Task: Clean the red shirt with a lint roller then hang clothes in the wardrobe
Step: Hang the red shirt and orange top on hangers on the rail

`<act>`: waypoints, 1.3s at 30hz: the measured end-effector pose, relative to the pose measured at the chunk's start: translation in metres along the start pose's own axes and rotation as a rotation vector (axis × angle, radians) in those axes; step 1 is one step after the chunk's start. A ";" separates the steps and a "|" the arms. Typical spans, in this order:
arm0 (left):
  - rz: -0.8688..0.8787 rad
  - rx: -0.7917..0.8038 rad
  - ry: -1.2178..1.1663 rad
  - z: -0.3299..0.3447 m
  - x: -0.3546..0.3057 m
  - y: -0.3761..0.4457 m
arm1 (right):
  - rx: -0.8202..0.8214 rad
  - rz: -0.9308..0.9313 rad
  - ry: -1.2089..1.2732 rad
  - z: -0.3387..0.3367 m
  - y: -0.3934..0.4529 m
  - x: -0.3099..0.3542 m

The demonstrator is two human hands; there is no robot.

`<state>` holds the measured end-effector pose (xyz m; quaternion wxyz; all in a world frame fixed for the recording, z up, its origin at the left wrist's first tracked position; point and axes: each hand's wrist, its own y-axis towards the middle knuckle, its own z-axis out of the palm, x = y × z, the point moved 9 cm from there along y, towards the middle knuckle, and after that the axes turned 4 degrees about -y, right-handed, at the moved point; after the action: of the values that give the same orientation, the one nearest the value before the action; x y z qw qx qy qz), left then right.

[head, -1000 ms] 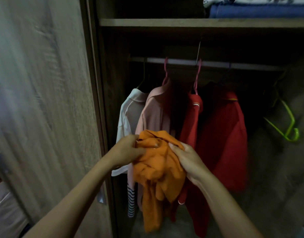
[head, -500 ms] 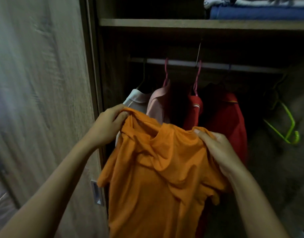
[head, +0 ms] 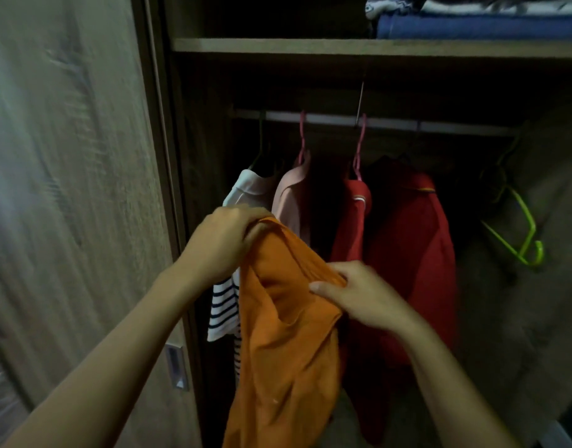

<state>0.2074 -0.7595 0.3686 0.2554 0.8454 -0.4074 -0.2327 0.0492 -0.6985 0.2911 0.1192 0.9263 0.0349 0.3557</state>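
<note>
softly, both hands bunch limp orange shirt (head: 278, 334).

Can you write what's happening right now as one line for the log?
stage: hanging clothes | left hand: gripping orange shirt | right hand: gripping orange shirt | green hanger: empty on rail | shirt: not yet hung

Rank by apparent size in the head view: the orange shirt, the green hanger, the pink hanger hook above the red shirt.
1. orange shirt, though nearness to the camera inflates it
2. green hanger
3. pink hanger hook
</note>
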 end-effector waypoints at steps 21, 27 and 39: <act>-0.147 -0.008 -0.452 0.021 -0.017 0.017 | -0.194 0.142 -0.126 -0.082 -0.045 -0.039; -0.022 -0.172 -0.432 0.009 -0.067 0.069 | -0.541 0.111 -0.110 -0.154 -0.042 -0.025; 0.059 -0.115 -0.426 0.016 -0.099 0.085 | -0.521 0.778 -0.290 -0.261 -0.012 -0.116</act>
<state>0.0937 -0.7296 0.4274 0.2179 0.7490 -0.4627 -0.4212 -0.2114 -0.6529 0.4005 0.2091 0.8500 -0.4210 0.2379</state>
